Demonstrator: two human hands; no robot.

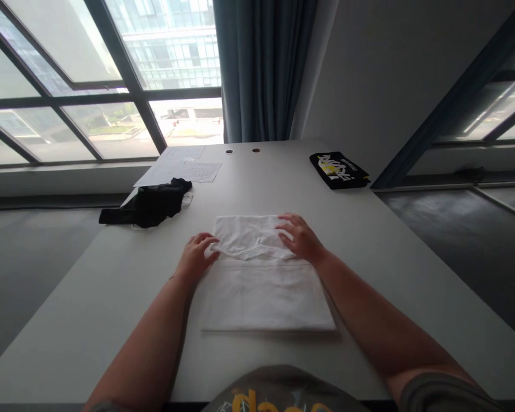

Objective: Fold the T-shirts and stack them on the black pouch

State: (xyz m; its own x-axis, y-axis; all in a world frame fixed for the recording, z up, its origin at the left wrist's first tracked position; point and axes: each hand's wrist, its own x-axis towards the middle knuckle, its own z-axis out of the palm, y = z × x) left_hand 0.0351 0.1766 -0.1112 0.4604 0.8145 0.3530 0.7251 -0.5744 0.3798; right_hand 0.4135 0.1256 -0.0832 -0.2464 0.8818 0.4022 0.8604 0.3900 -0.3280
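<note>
The left hand [195,256], its grip unclear, and the right hand [299,236], fingers spread, are touching the flat, white, folded cloth [266,297] lying on the smooth white table [249,189]; they are apparently folding, the next move seemingly calling for aligned edges.

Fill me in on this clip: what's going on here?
A person is handling a white garment that lies flat on a white table, with folds across its far part. The left hand is at that part's left edge, and the right hand rests on its right side; whether either grips the fabric is unclear. Farther off lie a crumpled black cloth on the left and a folded black item with a print on the right.
</note>
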